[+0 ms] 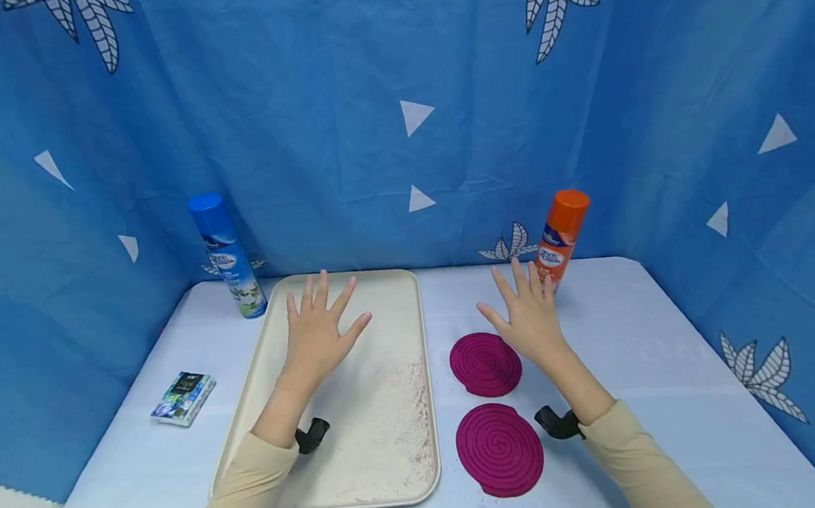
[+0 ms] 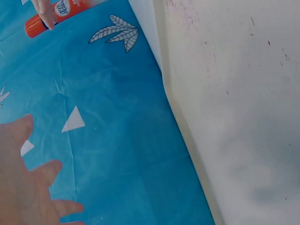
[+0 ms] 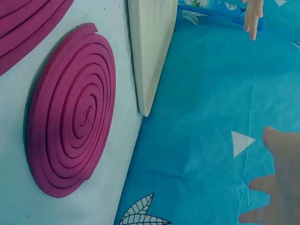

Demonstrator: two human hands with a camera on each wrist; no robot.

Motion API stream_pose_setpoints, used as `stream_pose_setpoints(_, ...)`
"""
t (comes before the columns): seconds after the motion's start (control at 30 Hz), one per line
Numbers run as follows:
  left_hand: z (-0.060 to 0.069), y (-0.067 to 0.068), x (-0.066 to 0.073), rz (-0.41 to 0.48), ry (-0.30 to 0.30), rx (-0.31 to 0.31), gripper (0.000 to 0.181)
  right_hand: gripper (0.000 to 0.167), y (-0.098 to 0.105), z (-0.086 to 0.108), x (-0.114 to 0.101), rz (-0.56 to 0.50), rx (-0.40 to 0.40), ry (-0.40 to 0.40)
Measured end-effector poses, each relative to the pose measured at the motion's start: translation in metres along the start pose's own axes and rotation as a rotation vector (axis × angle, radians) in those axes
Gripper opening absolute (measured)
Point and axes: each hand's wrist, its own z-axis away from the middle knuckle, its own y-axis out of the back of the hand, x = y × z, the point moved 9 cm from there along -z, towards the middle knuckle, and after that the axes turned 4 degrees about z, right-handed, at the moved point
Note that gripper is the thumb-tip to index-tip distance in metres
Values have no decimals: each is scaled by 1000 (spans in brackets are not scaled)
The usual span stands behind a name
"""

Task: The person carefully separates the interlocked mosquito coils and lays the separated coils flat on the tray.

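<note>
Left hand: While its fingers spread wide, the left hand [image 1: 320, 333] grips nothing and is over the far half of the tray, palm down.
Right hand: Spread just as wide and holding nothing, the right hand [image 1: 532, 319] is between the far coil and the orange can; its fingertips overlap the can in the head view, and whether they touch it cannot be told.
Tray: The cream tray [image 1: 358, 452] lies left of the middle of the table [image 1: 696, 405], its far end close to the table's far edge; reddish specks gather along its right rim.
Coils: Two flat magenta spirals lie just beside the tray's right rim, the far coil [image 1: 485, 364] and the near coil [image 1: 500, 449] close together in a row.
Orange can: The orange can [image 1: 561, 228] stands by the far edge, toward the far right corner.
Blue can: The blue can [image 1: 229, 262] stands by the far left corner, beside the tray's far left corner.
Packet: A small patterned packet [image 1: 183, 398] lies near the left edge, apart from the tray.
Backdrop: Blue cloth [image 1: 333, 128] with leaves and white triangles hangs behind the far edge.
</note>
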Motion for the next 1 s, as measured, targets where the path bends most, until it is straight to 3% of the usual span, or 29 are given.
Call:
stream_pose_setpoints(0.17,0,-5,5,40,-6,8,68,71,3,4,0,-17,24,19)
stream_pose_setpoints(0.3,9,-10,20,130,-29,56,65,69,4,21,3,-104,30,18)
stream_pose_setpoints(0.4,23,-14,36,340,-27,59,57,67,-2,41,9,-206,-10,-16)
stream_pose_setpoints(0.53,44,-19,60,752,8,33,46,62,-10,68,18,-341,-53,-68)
stream_pose_setpoints(0.6,54,-24,72,874,19,17,43,59,-11,81,20,-393,-39,-73)
stream_pose_setpoints(0.8,79,-55,100,1029,59,-96,43,54,-14,113,23,-469,10,-73)
stream_pose_setpoints(1.0,101,-84,119,1192,102,-192,47,51,-35,143,32,-497,-53,-226)
